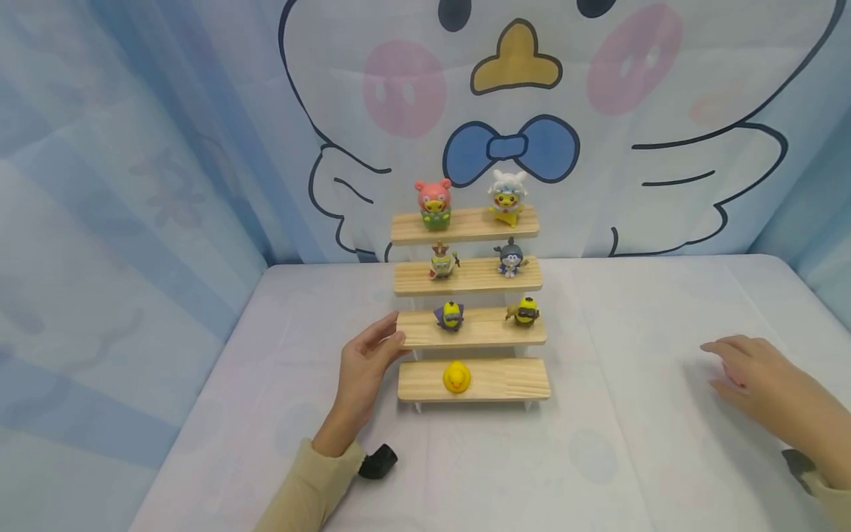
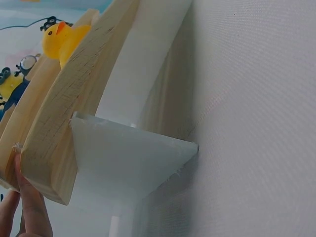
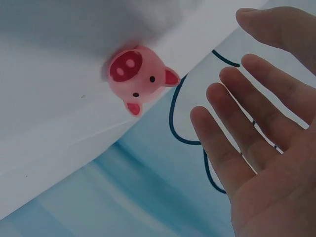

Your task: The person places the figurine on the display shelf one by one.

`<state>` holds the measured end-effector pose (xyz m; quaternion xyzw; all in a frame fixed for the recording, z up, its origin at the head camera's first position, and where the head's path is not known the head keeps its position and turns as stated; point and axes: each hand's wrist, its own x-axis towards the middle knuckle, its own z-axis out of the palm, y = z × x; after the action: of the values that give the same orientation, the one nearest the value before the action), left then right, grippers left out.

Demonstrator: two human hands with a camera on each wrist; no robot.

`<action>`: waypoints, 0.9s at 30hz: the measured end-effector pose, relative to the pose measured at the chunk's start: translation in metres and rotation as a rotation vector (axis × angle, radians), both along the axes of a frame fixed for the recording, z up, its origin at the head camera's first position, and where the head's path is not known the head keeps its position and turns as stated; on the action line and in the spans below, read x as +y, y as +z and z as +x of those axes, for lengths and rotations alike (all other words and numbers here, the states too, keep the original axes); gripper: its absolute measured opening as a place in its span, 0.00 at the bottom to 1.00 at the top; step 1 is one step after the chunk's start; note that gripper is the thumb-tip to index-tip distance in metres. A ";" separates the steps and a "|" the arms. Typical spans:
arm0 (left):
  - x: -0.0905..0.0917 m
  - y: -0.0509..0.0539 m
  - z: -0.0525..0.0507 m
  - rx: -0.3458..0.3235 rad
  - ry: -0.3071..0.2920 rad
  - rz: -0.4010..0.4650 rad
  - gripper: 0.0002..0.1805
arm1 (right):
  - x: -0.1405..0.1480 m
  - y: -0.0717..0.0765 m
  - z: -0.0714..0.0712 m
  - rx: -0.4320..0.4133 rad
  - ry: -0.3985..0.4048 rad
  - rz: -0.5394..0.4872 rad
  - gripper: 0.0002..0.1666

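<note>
A four-tier wooden display shelf (image 1: 488, 329) with clear supports stands on the table. At the left end of its second-lowest board, my left hand (image 1: 362, 366) grips the wood, thumb at the front. A yellow rubber duck (image 1: 456, 377) sits on the lowest board, left of its middle; the left wrist view shows it too. Far to the right, my right hand (image 1: 764, 377) is held over the table, fingers extended and holding nothing. Beside it in the right wrist view, a pink pig toy (image 3: 133, 74) rests on the white cloth; the hand mostly hides it from the head view.
Pairs of small figures stand on the upper boards, among them a pink-hooded one (image 1: 435, 203), a crowned one (image 1: 442, 261) and a caped one (image 1: 450, 316). A white cloth (image 1: 612, 414) covers the table. Behind hangs a printed curtain (image 1: 412, 89).
</note>
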<state>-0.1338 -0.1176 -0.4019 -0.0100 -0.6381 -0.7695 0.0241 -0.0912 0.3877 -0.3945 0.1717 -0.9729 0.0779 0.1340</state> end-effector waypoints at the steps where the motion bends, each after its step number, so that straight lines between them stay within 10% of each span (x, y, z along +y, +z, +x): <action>1: 0.000 0.000 0.000 -0.001 0.000 -0.001 0.24 | 0.002 -0.001 0.000 -0.022 -0.016 0.001 0.31; 9: -0.001 -0.001 0.000 -0.007 0.000 -0.004 0.24 | 0.018 -0.001 -0.004 -0.212 -0.195 0.058 0.33; 27: -0.001 -0.002 -0.001 0.002 -0.007 -0.003 0.24 | 0.034 -0.012 -0.007 -0.217 -0.229 0.089 0.30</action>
<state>-0.1345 -0.1185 -0.4042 -0.0129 -0.6392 -0.7686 0.0221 -0.0981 0.4213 -0.4063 0.0561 -0.9973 0.0372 0.0282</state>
